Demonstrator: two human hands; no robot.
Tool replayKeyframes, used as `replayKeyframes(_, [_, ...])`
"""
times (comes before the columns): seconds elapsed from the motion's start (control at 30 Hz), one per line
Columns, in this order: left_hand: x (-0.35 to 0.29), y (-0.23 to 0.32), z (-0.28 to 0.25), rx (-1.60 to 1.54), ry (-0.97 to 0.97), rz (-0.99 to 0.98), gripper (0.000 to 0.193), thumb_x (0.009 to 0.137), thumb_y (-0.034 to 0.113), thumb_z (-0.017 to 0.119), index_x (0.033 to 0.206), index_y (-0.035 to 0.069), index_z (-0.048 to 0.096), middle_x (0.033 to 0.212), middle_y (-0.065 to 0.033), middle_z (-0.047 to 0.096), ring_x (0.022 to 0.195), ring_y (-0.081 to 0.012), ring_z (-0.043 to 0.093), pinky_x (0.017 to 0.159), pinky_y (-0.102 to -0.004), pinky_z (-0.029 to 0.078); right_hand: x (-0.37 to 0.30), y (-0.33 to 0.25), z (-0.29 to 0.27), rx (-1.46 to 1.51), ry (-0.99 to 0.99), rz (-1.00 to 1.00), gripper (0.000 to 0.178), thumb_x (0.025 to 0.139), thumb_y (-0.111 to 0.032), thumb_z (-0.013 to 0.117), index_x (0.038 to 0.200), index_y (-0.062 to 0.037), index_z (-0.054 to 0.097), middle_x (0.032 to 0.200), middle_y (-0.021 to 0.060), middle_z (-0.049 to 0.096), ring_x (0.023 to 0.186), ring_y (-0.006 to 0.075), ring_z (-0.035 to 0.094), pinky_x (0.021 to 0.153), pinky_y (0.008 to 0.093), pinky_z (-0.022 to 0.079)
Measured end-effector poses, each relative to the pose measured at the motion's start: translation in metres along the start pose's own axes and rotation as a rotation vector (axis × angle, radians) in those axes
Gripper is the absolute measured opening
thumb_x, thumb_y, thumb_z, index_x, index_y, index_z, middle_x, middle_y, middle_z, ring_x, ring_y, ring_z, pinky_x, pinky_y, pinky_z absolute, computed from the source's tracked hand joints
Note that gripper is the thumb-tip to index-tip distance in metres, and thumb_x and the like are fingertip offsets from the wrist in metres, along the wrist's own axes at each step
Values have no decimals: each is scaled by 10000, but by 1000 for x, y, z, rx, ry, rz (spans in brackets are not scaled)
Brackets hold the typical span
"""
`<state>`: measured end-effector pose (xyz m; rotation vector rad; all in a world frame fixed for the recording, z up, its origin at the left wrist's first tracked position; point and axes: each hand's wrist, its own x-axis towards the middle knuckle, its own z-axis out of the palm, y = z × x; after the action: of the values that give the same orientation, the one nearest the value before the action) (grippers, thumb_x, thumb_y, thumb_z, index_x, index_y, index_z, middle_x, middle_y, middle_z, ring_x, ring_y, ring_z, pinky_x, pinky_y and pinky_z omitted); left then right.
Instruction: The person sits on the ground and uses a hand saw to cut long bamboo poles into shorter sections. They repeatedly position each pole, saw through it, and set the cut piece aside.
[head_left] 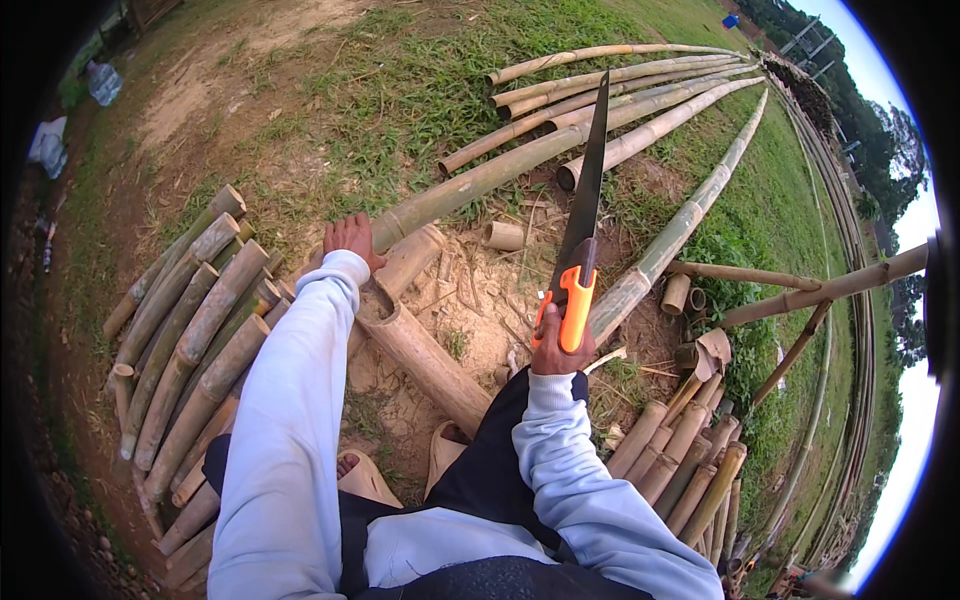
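Observation:
My left hand [352, 240] grips the near end of a long green-brown bamboo pole [480, 186], with its fingers laid over the top. My right hand [560, 348] is wrapped around the orange handle of a handsaw [583, 205]. Its dark blade points up and away, to the right of the pole's near end and apart from it. Beneath the pole end lie thick bamboo pieces, one a hollowed, notched bamboo length [428, 358] reaching toward my legs. A short bamboo offcut [504, 236] rests on the sawdust [455, 285].
Cut bamboo lengths [200, 345] are piled at the left, and another stack [685, 450] sits at the lower right. Long poles [640, 135] stretch away across the grass. One more pole [690, 215] lies to the right, near a bamboo frame [825, 290]. My sandalled feet are below.

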<state>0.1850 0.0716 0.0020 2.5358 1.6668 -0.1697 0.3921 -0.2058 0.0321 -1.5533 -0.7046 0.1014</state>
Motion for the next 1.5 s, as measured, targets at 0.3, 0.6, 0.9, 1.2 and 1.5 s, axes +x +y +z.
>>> replayKeyframes(0.3, [-4, 8, 19, -6, -13, 18, 868, 728, 405, 807, 1478, 122, 472, 1193, -172, 696, 1261, -305, 577, 1206, -453, 286, 7, 27, 4, 95, 51, 130, 197, 910, -3, 676, 1102, 43, 675, 849, 54, 657, 731, 114, 613, 686, 281, 509])
replayKeyframes(0.6, [-107, -69, -39, -98, -62, 29, 643, 689, 347, 814, 1245, 80, 631, 1033, -213, 721, 1021, -397, 673, 945, -489, 513, -2, -4, 4, 60, 67, -49, 207, 959, 19, 620, 1159, 59, 657, 842, 30, 641, 660, 71, 556, 623, 233, 470])
replayKeyframes(0.9, [-220, -258, -54, -70, -23, -50, 607, 629, 271, 813, 1182, 112, 620, 1060, -176, 720, 1009, -392, 648, 954, -480, 487, -2, -14, -6, 92, 19, -55, 102, 980, -9, 608, 1064, 19, 658, 729, 8, 594, 561, 53, 501, 502, 212, 397])
replayKeyframes(1.2, [-341, -388, -9, 199, -26, -350, 693, 618, 214, 848, 1262, 154, 599, 1208, -96, 676, 1188, -312, 583, 1088, -468, 352, 0, -20, -9, 101, 13, -33, 101, 955, -2, 608, 855, 1, 619, 638, 38, 589, 569, 112, 553, 585, 278, 473])
replayKeyframes(1.5, [-306, -282, -19, 125, 355, -294, 726, 694, 109, 823, 1352, 151, 519, 1299, -82, 580, 1264, -284, 526, 1088, -448, 375, -11, -7, -5, 69, -148, -110, 92, 974, -12, 604, 1038, 31, 655, 754, 42, 631, 567, 62, 513, 519, 218, 401])
